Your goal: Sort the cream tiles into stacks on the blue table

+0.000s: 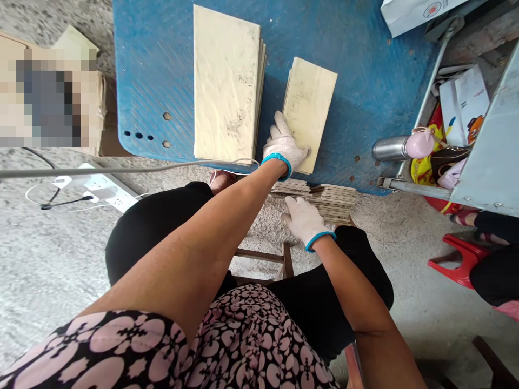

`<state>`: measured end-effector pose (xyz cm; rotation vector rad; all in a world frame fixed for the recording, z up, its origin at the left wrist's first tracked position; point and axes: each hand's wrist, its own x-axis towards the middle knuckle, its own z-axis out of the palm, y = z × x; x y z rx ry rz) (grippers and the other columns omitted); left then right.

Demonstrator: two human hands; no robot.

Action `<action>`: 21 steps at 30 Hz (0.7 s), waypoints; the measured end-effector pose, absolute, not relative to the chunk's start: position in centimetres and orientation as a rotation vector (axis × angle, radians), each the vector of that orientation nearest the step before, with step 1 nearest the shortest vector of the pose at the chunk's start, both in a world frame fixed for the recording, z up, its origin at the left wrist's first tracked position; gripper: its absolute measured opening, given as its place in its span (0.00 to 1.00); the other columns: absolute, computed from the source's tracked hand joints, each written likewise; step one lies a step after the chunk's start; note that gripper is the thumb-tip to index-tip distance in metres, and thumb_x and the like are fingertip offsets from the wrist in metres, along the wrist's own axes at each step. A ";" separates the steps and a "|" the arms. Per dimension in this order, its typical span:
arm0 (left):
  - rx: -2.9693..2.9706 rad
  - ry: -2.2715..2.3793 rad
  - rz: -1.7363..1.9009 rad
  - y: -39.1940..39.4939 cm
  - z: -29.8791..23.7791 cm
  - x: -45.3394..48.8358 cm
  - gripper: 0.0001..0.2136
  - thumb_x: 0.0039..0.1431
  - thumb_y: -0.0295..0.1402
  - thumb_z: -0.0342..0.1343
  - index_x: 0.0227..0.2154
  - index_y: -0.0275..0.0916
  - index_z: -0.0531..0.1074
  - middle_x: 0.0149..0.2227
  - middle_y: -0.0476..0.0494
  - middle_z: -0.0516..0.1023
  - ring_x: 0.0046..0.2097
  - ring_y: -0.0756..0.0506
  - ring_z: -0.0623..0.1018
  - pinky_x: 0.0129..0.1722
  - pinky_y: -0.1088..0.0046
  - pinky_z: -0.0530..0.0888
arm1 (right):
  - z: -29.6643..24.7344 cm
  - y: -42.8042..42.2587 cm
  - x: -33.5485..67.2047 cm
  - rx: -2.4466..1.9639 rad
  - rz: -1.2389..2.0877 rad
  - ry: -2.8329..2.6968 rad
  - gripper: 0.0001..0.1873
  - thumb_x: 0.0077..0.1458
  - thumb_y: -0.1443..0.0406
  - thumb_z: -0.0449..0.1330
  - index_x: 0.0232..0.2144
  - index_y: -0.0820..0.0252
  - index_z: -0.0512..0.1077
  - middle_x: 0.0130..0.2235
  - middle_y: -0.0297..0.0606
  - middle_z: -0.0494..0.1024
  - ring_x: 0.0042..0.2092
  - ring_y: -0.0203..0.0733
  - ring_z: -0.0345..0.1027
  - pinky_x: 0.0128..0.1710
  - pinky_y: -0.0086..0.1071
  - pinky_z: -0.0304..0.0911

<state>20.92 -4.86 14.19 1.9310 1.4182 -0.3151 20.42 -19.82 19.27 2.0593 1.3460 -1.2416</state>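
Observation:
My left hand (286, 143), in a white knit glove with a blue cuff, rests at the lower left corner of a stack of narrow cream tile-like slabs (312, 102). Its thumb lies over the top slab and its fingers are apart along the left edge. To the left lies a stack of wider cream slabs (227, 81) with dark smudges. My right hand (305, 219), gloved the same way, is below the table edge with its fingers loosely apart and nothing visible in them. Beside it are stacked thin slabs (332, 201), partly hidden by the hand.
The slabs lie on a blue table (158, 65). A steel flask (391, 148) with a pink top stands at its right. A grey cable (162, 168) crosses near the front edge towards a power strip (97, 186). A red stool (458, 262) and another person's legs are at right.

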 end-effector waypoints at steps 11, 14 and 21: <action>1.916 1.406 -0.295 -4.9 13.7 20.8 0.48 0.57 0.51 0.59 0.69 0.38 0.35 0.62 0.32 0.57 0.57 0.33 0.69 0.57 0.59 0.67 | 17.3 -20.3 20.5 2.211 -0.933 1.435 0.10 0.61 0.60 0.58 0.44 0.55 0.70 0.45 0.44 0.70 0.45 0.50 0.67 0.40 0.40 0.65; 1.900 1.397 -0.289 -4.9 13.7 20.8 0.50 0.54 0.47 0.63 0.68 0.36 0.37 0.62 0.31 0.57 0.57 0.32 0.68 0.57 0.59 0.66 | 17.5 -20.1 20.3 2.216 -0.938 1.417 0.10 0.61 0.60 0.58 0.43 0.56 0.70 0.46 0.44 0.69 0.45 0.50 0.66 0.40 0.41 0.65; 1.885 1.388 -0.319 -4.7 14.7 20.9 0.50 0.53 0.44 0.64 0.69 0.40 0.36 0.63 0.33 0.57 0.57 0.33 0.69 0.56 0.60 0.67 | 17.5 -20.2 20.1 2.207 -0.958 1.404 0.10 0.60 0.58 0.59 0.41 0.55 0.71 0.48 0.43 0.68 0.47 0.52 0.64 0.42 0.43 0.64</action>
